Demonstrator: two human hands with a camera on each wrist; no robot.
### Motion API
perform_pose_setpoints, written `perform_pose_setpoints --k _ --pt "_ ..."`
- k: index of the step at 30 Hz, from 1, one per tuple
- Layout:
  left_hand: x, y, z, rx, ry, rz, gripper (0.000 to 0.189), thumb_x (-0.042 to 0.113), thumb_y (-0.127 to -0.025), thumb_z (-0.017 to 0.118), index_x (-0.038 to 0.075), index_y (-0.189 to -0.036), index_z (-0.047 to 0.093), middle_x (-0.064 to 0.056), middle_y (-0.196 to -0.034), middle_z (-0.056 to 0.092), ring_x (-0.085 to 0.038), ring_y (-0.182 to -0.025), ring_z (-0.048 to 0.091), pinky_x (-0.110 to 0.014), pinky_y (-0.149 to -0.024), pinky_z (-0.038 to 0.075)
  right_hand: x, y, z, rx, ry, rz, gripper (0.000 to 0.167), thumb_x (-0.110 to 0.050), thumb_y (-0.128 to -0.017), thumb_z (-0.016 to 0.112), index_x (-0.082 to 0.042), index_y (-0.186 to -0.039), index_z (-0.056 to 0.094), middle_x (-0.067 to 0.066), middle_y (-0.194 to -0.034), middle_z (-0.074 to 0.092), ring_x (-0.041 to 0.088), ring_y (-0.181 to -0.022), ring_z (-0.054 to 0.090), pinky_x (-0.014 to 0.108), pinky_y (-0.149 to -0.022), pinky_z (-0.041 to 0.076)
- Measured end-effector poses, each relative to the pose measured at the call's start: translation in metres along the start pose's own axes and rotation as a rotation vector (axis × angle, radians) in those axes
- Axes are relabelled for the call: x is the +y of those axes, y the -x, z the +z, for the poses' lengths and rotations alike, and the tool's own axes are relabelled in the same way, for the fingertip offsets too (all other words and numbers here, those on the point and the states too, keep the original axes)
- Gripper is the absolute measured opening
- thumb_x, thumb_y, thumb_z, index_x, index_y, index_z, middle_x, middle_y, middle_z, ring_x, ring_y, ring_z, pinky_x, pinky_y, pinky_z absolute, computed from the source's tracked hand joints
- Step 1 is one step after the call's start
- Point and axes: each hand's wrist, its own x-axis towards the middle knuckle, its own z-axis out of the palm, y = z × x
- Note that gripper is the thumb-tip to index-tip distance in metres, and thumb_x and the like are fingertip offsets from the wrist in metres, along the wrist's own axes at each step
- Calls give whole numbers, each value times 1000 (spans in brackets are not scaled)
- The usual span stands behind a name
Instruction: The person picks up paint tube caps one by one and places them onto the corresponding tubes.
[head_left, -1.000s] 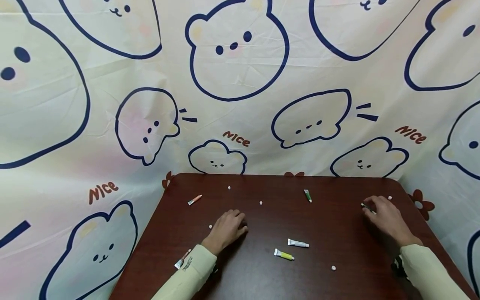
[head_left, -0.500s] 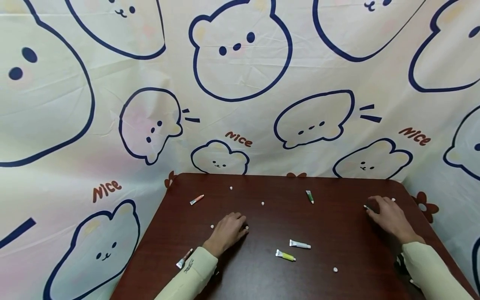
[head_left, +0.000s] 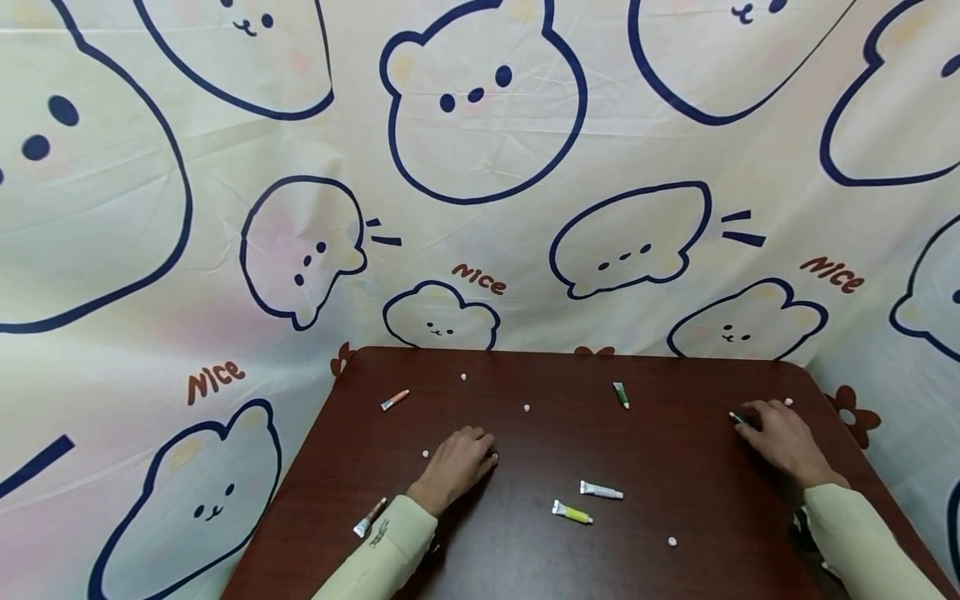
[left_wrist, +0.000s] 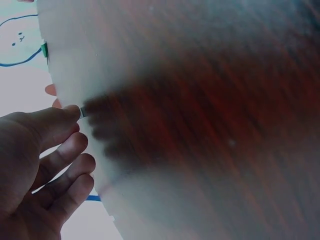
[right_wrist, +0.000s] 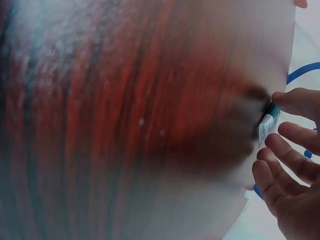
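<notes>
In the head view my left hand (head_left: 456,468) is low over the middle left of the table, pinching a small white cap (head_left: 495,456) between thumb and forefinger. The left wrist view shows that cap (left_wrist: 83,112) at the thumb tip, mostly hidden, with the other fingers loosely bent. My right hand (head_left: 783,442), at the table's far right, holds a small dark green paint tube (head_left: 737,417) at its fingertips. In the right wrist view the thumb lies at the tube's dark end, and its white label (right_wrist: 267,129) faces out.
On the brown table (head_left: 525,450) lie paint tubes: orange (head_left: 395,400), green (head_left: 621,395), silver-white (head_left: 602,490), yellow (head_left: 572,512) and brown (head_left: 370,517). Several white caps are scattered about, one (head_left: 788,402) just beyond my right hand. A cartoon-printed cloth (head_left: 480,242) hangs behind.
The white cap at my left fingertips has come into sight since the first frame. The head view has shifted slightly; both hands stay nearly in place, and the tubes lie as before.
</notes>
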Motion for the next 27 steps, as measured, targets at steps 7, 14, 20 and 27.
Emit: perform_pose_setpoints --k 7,14,20,27 --pt "2 2 1 19 5 14 16 25 -98 84 14 -99 73 -1 -94 72 -18 -84 66 -33 -75 59 4 -2 1 -18 20 23 46 -14 -100 74 19 -129 61 42 -119 60 54 -102 62 73 -88 49" --pt "1 1 1 18 7 12 16 26 -98 84 15 -98 72 -1 -94 72 -18 -84 65 -33 -75 58 3 -4 1 -16 14 25 35 -10 -100 72 18 -120 65 37 -112 62 49 -97 62 71 -86 50" --pt "1 0 0 19 1 17 17 27 -98 84 15 -98 72 -1 -95 72 -18 -84 65 -33 -76 58 -1 -6 0 -21 11 24 25 -6 -100 71 15 -113 69 32 -105 64 45 -93 63 67 -82 50" --pt "1 2 2 36 6 33 16 26 -99 83 15 -100 72 -1 -96 72 -18 -87 67 -34 -78 59 -4 -6 0 -33 16 26 17 -3 -100 70 12 -107 70 27 -99 65 40 -89 63 65 -79 50"
